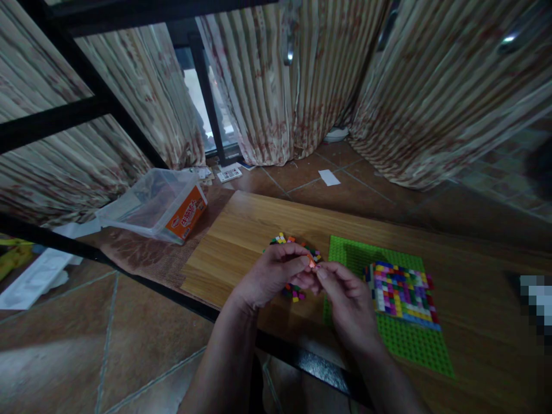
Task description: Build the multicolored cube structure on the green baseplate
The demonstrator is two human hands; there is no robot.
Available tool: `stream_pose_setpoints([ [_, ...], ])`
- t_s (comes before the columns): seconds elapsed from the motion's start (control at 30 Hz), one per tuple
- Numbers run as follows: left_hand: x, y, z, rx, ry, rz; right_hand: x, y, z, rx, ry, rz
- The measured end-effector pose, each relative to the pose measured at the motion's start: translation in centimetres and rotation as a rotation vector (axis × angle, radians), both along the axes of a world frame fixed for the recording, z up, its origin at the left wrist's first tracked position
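Observation:
My left hand (282, 270) pinches a small orange toy brick (311, 261) between thumb and forefinger, over the wooden board. The fingertips of my right hand (345, 290) meet it there, closed on a small pinkish toy brick (318, 266) that is mostly covered by fingers. Under and around my left hand lies a pile of loose coloured toy bricks (295, 295), partly hidden by it. To the right, a green studded baseplate (414, 345) carries a block of many-coloured bricks (403, 290) joined together. My right wrist and forearm cover part of the baseplate's left side.
A clear plastic box (146, 201) with an orange label stands tilted left of the wooden board (233, 230). Black metal bars (99, 106) cross the left side. Papers (329, 177) lie on the tiled floor before striped curtains (267, 86). White packaging (37, 279) lies far left.

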State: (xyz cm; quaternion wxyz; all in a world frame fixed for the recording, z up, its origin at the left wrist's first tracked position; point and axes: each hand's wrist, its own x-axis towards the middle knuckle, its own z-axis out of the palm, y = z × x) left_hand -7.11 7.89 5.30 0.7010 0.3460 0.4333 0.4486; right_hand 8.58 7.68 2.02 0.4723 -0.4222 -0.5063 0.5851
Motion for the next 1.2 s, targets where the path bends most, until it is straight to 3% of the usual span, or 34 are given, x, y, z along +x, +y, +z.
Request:
stream_pose_setpoints([
  [0.17,0.4,0.2,0.1,-0.011,0.056,0.03,0.2,0.6,0.0,-0.234,0.312,-0.022],
  [0.33,0.5,0.3,0.1,0.011,0.152,0.001,0.2,0.7,-0.2,-0.336,0.409,-0.008],
  [0.6,0.9,0.4,-0.4,0.01,0.238,-0.083,-0.5,0.4,-0.3,-0.276,0.255,-0.054],
  [0.93,-0.3,0.3,-0.2,0.011,0.141,-0.111,-0.2,0.4,-0.1,-0.232,0.189,-0.008],
  [1.1,-3.6,0.4,-0.5,0.049,0.496,0.113,0.5,1.3,-1.0,-0.234,-0.037,-0.111],
  [1.2,-4.7,0.4,-0.9,0.069,0.722,0.118,1.2,1.8,-1.7,-0.111,-0.299,-0.108],
])
